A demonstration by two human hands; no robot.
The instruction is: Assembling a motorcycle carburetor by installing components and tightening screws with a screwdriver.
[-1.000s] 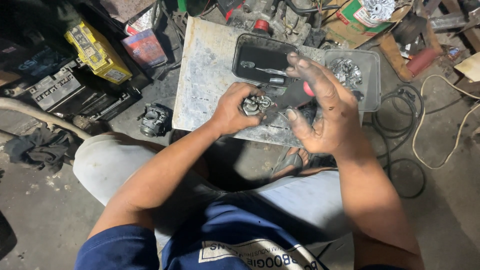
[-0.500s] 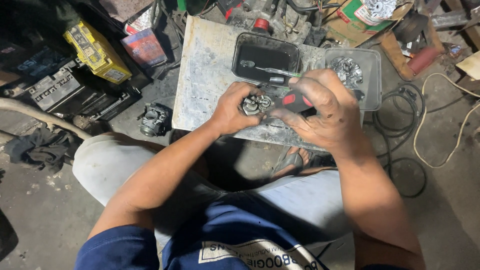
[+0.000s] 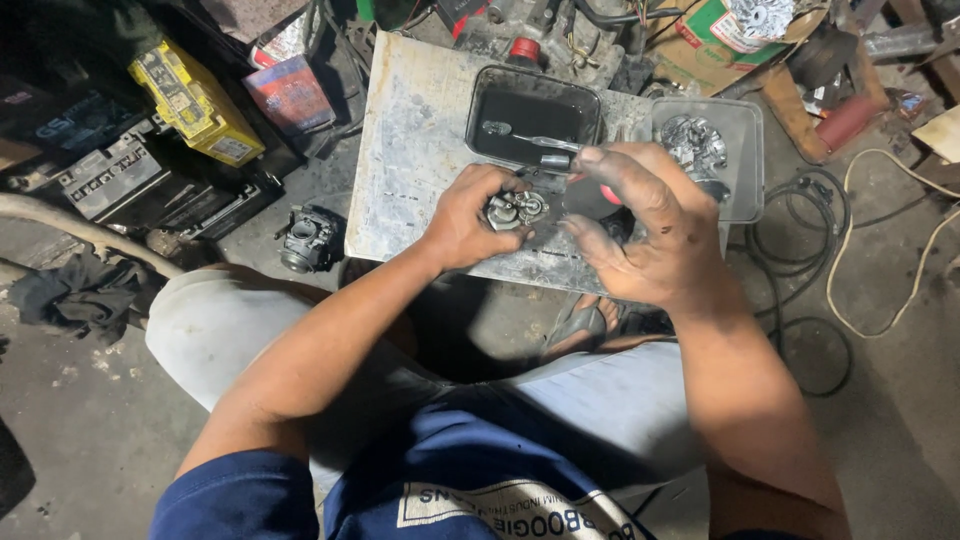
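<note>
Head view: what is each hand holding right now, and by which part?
Left hand grips the small metal part around its body. Right hand holds a red-and-black tool handle; its tip is hidden.

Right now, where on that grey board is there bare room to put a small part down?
The grey board is bare on its left half, between its left edge and the black tray. The right side is crowded: black tray, clear tray, both hands.

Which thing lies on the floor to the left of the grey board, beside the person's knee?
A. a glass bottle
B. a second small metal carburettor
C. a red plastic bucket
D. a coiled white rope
B: a small dark metal carburettor sits on the floor just left of the grey board, much like the metal part held in the left hand.
</note>
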